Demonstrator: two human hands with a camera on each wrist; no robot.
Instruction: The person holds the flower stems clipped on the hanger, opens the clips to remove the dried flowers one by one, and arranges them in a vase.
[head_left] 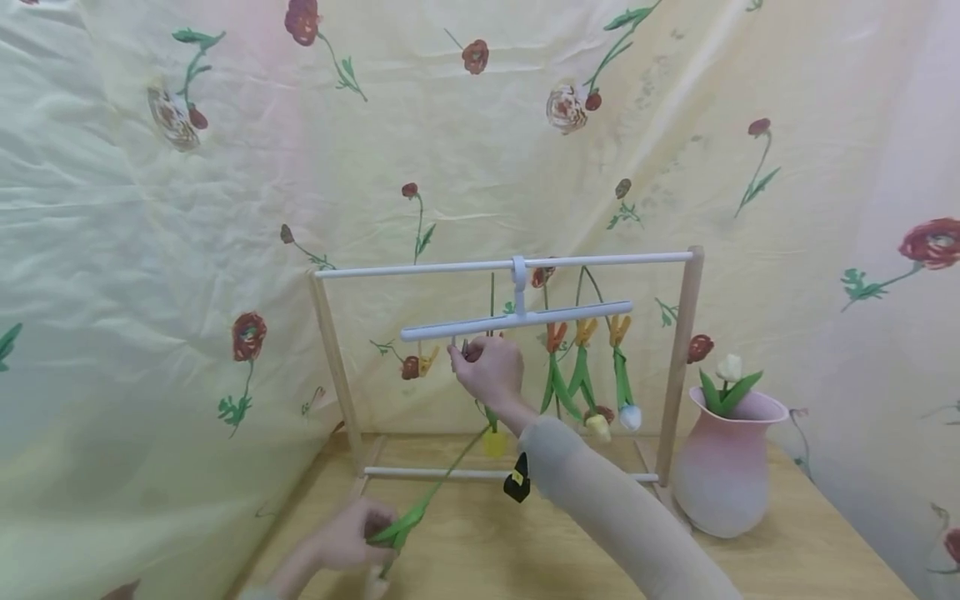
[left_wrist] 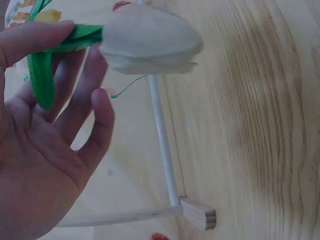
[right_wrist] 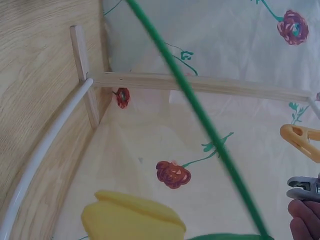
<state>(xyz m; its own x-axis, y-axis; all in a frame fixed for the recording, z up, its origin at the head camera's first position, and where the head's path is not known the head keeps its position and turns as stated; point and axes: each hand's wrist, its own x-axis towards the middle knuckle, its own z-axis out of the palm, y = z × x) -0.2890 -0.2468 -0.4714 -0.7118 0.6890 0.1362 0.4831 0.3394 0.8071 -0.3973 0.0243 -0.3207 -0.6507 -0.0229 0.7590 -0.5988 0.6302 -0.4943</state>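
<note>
My left hand (head_left: 356, 533) pinches the green stem and leaves of an artificial white tulip (left_wrist: 150, 40) between thumb and fingers, low at the left. Its bloom hangs down, while the long stem slants up to the right. My right hand (head_left: 491, 371) is raised under a pale blue clip hanger (head_left: 465, 327), pinching a grey clothespin (right_wrist: 302, 189). To the left of it dangles a yellow-orange clothespin (head_left: 427, 360). A yellow tulip (head_left: 493, 442) hangs head down below my right hand. Further right, orange clothespins (head_left: 587, 332) grip more upside-down tulips, including a pale blue one (head_left: 630, 417).
The hanger hooks over the white top bar (head_left: 420, 268) of a wooden-sided rack (head_left: 678, 367). At the right, a pink-and-white vase (head_left: 723, 483) holds a white tulip (head_left: 729, 367). A flower-print cloth (head_left: 465, 150) covers the walls behind the wooden table (head_left: 465, 542).
</note>
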